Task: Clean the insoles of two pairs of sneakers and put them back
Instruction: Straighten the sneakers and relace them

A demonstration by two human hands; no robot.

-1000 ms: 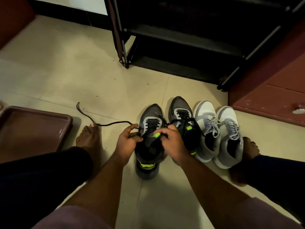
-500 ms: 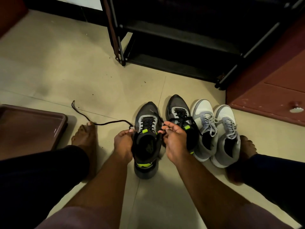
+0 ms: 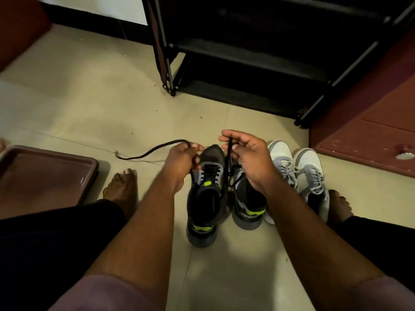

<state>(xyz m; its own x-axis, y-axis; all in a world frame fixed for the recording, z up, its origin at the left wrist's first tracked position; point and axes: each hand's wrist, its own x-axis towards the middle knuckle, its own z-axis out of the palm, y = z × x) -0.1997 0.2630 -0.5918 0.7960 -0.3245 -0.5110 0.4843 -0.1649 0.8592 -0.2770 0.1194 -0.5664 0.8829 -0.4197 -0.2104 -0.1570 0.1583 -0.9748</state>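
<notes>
- On the tiled floor (image 3: 94, 97) before me stood four sneakers in a row: two dark ones with lime accents and two grey-white ones.
- Left dark sneaker (image 3: 205, 198) sat nearest my knees, its mate (image 3: 246, 198) just beside it on the right, partly under my right wrist.
- Two grey-white sneakers, the first (image 3: 281, 158) and the second (image 3: 311, 169), stood touching one another at the far right.
- I could not see any insole clearly; the shoe mouths were too dark.
- One maroon tray (image 3: 45, 173) lay to my left, one black shoe rack (image 3: 258, 63) stood ahead, and both my bare feet rested on the floor.
- My left hand (image 3: 183, 161) was closed on one black lace end (image 3: 148, 151), whose tail trailed left across the floor.
- My right hand (image 3: 246, 156) pinched the other lace end (image 3: 229, 153) between thumb and fingertips, pulled taut up from the left dark sneaker.
- A second before, both hands had been low at that shoe's tongue; since then they had risen and moved toward its toe, drawing the laces up, and the floor tail had shortened.
</notes>
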